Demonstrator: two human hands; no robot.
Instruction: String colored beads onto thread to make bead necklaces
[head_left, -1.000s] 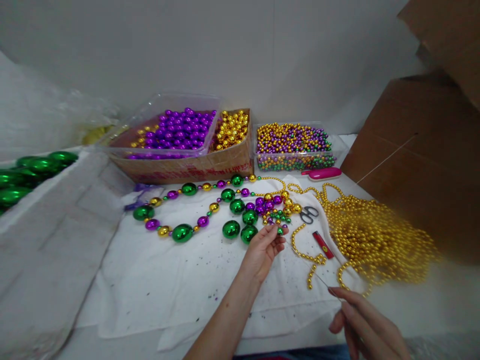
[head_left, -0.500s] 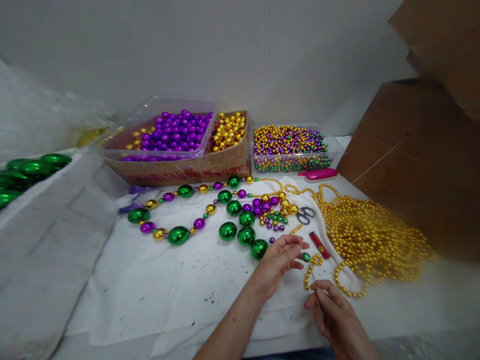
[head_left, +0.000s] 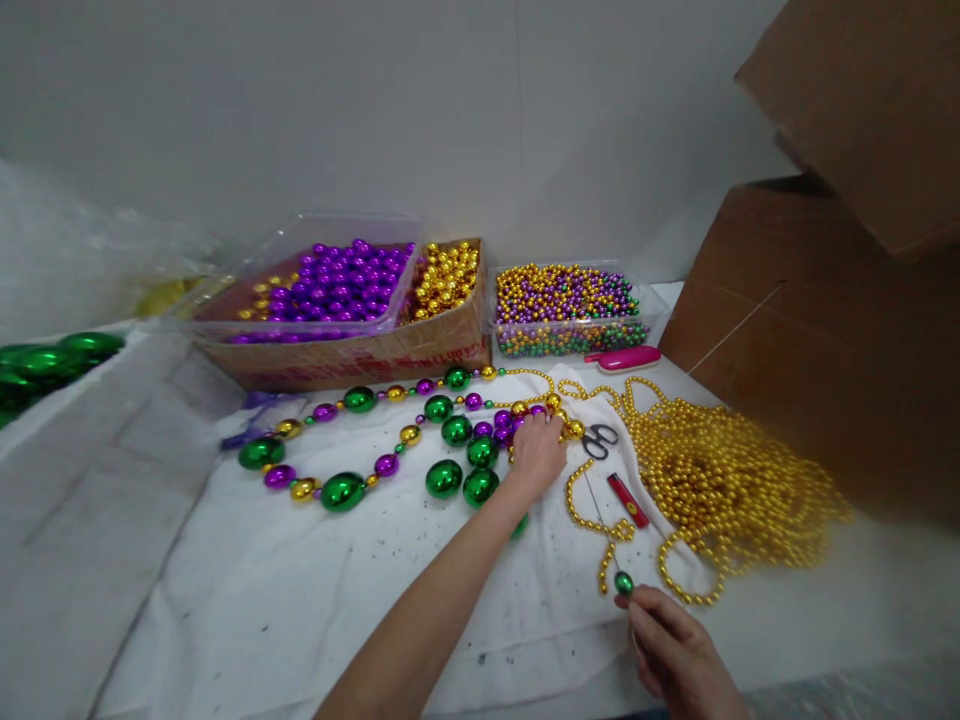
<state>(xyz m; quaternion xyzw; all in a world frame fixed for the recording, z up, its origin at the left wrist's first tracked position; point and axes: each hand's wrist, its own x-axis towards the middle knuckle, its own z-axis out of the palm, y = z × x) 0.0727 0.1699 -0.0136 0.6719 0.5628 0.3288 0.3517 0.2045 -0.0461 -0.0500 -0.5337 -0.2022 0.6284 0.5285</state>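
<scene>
My right hand (head_left: 671,645) pinches a long thin needle (head_left: 604,530) at the lower right. A shiny green bead (head_left: 623,583) is threaded on it just above the fingertips. My left hand (head_left: 538,452) reaches over the pile of loose beads, its fingers pointing down among purple beads (head_left: 504,428) and gold beads (head_left: 574,428); the fingertips are hidden. Large green balls (head_left: 481,487) lie beside that wrist. Short gold bead strands (head_left: 581,512) rest on the white cloth between my hands.
A finished-looking bead necklace (head_left: 343,491) lies at left. Scissors (head_left: 600,441), a red lighter (head_left: 628,500) and a pink tool (head_left: 628,359) sit right of centre. Gold bead chains (head_left: 720,480) heap at right. Behind stand a carton (head_left: 360,365) and a clear bin (head_left: 570,335) of beads.
My left hand has moved forward from near the needle into the bead pile. The green bead has slid down the needle to my right fingertips. The view has shifted slightly.
</scene>
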